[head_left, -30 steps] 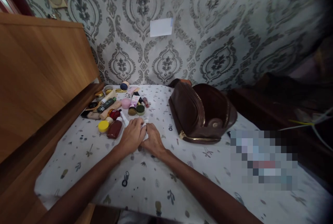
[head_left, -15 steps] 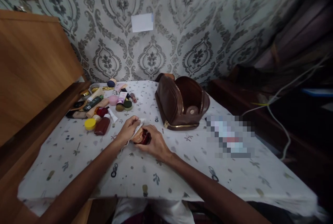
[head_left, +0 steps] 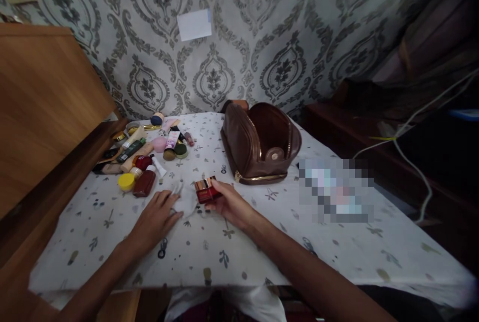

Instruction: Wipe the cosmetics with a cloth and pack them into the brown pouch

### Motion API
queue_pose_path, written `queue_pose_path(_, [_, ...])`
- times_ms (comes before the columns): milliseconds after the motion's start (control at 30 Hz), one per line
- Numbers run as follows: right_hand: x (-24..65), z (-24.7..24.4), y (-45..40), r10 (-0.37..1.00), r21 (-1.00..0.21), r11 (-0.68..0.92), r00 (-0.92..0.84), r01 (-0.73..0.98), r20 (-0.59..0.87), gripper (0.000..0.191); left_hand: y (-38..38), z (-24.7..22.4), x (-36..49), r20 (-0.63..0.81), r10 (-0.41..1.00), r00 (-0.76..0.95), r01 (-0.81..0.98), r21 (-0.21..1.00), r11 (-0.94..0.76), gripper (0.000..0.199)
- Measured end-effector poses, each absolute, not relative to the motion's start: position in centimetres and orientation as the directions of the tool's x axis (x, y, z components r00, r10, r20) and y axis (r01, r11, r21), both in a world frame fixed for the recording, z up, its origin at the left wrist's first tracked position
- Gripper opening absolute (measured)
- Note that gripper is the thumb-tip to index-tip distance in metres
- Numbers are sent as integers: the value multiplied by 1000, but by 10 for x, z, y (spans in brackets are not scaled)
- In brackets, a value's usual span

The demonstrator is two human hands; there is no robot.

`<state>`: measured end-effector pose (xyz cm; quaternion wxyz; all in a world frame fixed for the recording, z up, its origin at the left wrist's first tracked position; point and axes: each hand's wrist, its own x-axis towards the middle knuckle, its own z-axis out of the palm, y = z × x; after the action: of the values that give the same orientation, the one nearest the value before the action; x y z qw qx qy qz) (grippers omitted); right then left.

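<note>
While the right hand [head_left: 234, 205] has its grip closed around a small red jar [head_left: 206, 194], thumb by the gold-coloured lid [head_left: 204, 183], its other fingers are mostly hidden behind and under it. Lettering on the jar too small to read from where I stand; can't say whether its base touches the worktop [head_left: 262, 262]. Jar sits mid-worktop, in front and to the left of the open brown bag [head_left: 239, 147], not touching it. Left hand [head_left: 152, 218] lies palm down, fingertips at a crumpled white tissue [head_left: 186, 202] just beside the jar; can't tell if that grip is pinching it or loose, and the tissue's edges blend into the printed white cloth [head_left: 123, 264]. Off left, overlapping cosmetics [head_left: 141, 153], most labels unreadable; nearest are a yellow-lidded pot [head_left: 126, 181], a dark red bottle [head_left: 144, 183] and a white tube [head_left: 159, 166]. Bag's inside too dark to make out. Right of it, a patch of coarse squares [head_left: 337, 192] blots something out. Wooden cabinet [head_left: 41, 92] cut off at left; far right falls into shadow around pale cables [head_left: 428, 192].
</note>
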<state>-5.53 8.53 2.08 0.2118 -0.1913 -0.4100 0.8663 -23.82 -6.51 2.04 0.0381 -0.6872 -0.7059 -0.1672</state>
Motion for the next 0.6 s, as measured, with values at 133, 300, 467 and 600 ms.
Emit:
queue_pose_path(133, [-54, 24, 86, 414, -687, -707, -886, -168, -209, 44, -55, 38, -230, 335, 922, -192, 955, 278, 98, 28])
queue_pose_path(300, [-55, 23, 83, 476, -786, -576, -874, -222, -102, 49, -29, 75, -216, 442, 880, -172, 884, 463, -60, 23])
queue_pose_path(467, [-53, 19, 80, 575, -918, -322, -818, -232, 5, 47, -10, 79, -194, 382, 908, 172, 897, 321, -305, 29])
queue_pose_path(600, [-53, 20, 83, 602, -988, 77, -784, -132, 152, 40, 4, 80, -185, 292, 952, 95, 955, 243, -170, 27])
